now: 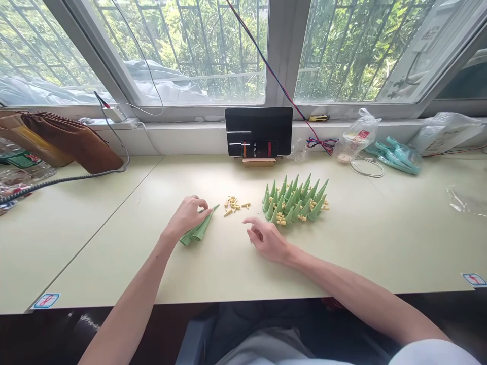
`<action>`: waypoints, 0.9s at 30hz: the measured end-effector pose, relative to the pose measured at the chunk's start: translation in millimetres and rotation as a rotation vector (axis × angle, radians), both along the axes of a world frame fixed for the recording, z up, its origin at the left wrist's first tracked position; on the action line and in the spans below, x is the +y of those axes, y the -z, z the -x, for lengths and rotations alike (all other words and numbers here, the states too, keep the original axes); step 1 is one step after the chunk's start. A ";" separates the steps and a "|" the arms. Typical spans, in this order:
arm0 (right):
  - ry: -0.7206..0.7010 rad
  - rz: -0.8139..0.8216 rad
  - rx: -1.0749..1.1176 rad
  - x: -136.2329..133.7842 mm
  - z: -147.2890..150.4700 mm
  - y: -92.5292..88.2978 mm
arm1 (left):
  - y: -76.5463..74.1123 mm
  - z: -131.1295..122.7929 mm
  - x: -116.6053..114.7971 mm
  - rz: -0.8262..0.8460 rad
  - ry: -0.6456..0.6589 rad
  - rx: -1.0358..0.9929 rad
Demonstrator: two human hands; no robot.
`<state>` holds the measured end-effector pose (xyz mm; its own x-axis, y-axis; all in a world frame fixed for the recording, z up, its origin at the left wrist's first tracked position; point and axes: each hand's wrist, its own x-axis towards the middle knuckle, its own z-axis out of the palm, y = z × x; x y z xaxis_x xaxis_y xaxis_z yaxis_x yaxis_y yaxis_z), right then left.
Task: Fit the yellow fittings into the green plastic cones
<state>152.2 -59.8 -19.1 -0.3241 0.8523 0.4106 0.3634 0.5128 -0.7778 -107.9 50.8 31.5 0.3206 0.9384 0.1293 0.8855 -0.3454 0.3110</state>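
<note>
My left hand (189, 217) is over a few slim green cones (198, 234) lying on the table, its thumb and forefinger closed at the narrow end of one. The wide ends point toward me. My right hand (269, 240) hovers nearer the middle with its fingers bent and the forefinger and thumb apart, nothing between them. Between the hands, slightly farther back, lies a loose pile of small yellow stick-like pieces (233, 206). Beyond my right hand stands a cluster of many upright green cones (294, 200), with yellow pieces showing among their bases.
A black tablet (258, 126) leans at the wall with a phone (259, 149) in front. A brown bag (72, 142) and dark cable lie at left. Plastic bags (357, 136), a teal bundle (397, 156) and a white cable (367, 168) sit at back right.
</note>
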 end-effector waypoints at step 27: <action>0.046 0.063 -0.013 3.9 -0.2 1.1 | -25.5 -73.8 -20.7 -0.152 0.096 -0.291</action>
